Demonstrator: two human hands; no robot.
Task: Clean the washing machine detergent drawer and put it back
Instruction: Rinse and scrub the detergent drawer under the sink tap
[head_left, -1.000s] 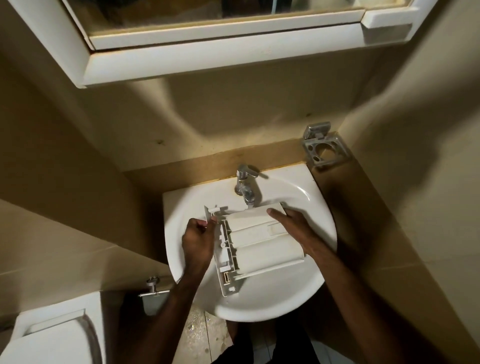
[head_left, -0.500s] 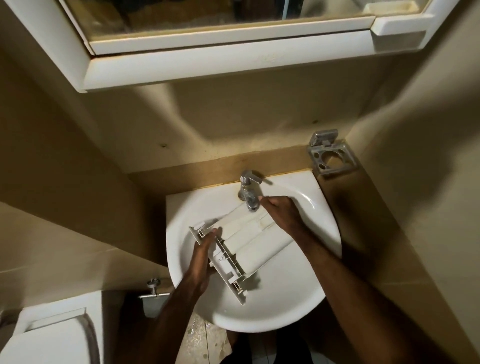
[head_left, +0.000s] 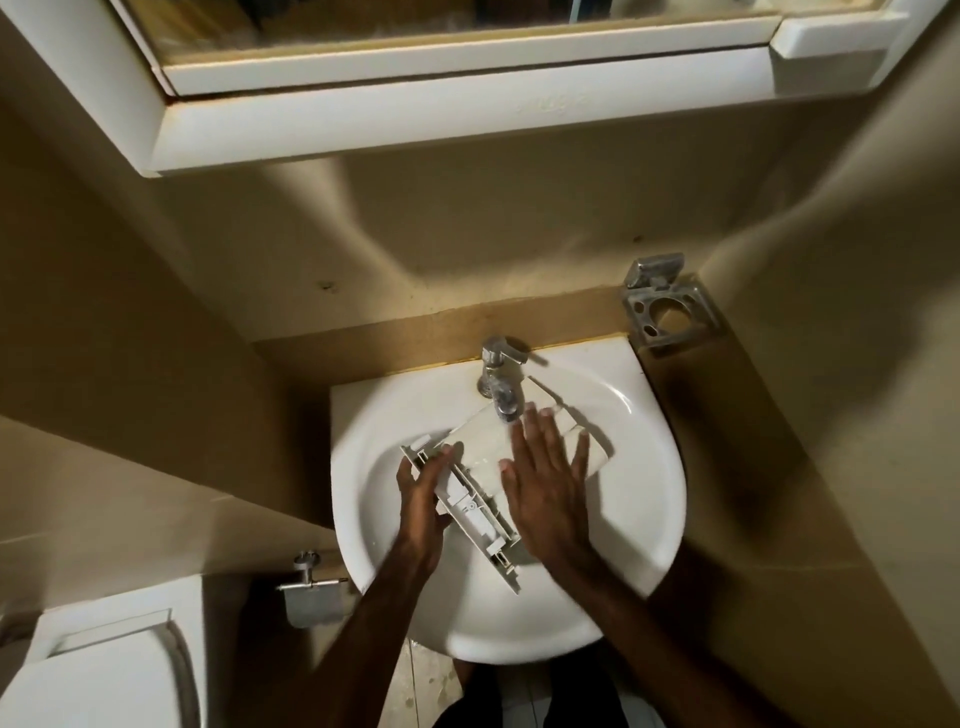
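From the head camera, a white plastic detergent drawer (head_left: 480, 457) lies slantwise in the round white ceramic basin (head_left: 644, 499), its ribbed front panel toward 7 o'clock and its far end reaching toward 1 o'clock, passing under the spout of the chrome metal tap (head_left: 500, 387) at the basin's 12 o'clock rim. The left hand (head_left: 423, 496) grips the front panel from the 9 o'clock side, fingers curled round its edge and the thumb lying over the top. The right hand (head_left: 545, 478) lies flat on the drawer's pale upper surface, fingers straight and slightly spread, their tips pointing toward 12 o'clock just beside the spout. Whether water runs from the tap cannot be told. At the basin's 2 o'clock, a square metal tumbler holder (head_left: 667, 312) is fixed to the beige wall. At 8 o'clock hang a metal paper-roll holder (head_left: 314, 592) and, beyond it, a white toilet lid (head_left: 98, 680). A white-framed mirror cabinet (head_left: 467, 114) overhangs at 12 o'clock.
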